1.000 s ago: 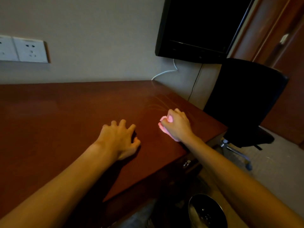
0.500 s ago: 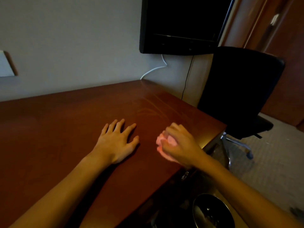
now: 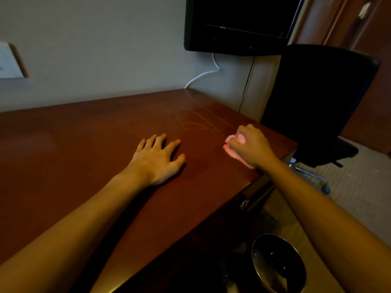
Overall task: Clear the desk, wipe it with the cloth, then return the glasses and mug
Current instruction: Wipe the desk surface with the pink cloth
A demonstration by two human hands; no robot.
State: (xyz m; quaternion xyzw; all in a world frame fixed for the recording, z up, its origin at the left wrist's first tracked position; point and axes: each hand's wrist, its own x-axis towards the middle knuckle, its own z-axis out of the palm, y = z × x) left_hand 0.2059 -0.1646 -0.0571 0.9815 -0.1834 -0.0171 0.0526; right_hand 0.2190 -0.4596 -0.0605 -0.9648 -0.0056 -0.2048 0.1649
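The desk (image 3: 84, 144) is showing a deep reddish-brown gloss with faint pale streaks near its far corner. The cloth (image 3: 232, 148) is glowing pink. The chair (image 3: 321, 98) and the screen (image 3: 239, 22) are reading black, the wall (image 3: 95, 43) grey-beige, the cable (image 3: 203, 76) white.

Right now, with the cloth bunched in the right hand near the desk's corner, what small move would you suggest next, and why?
Probably sweep the cloth leftward across the desk, toward the left hand. The right hand holds it pressed at the right end, where faint wipe streaks already show, while the wide stretch to the left shows none. The left hand lies flat in that path and may need lifting.
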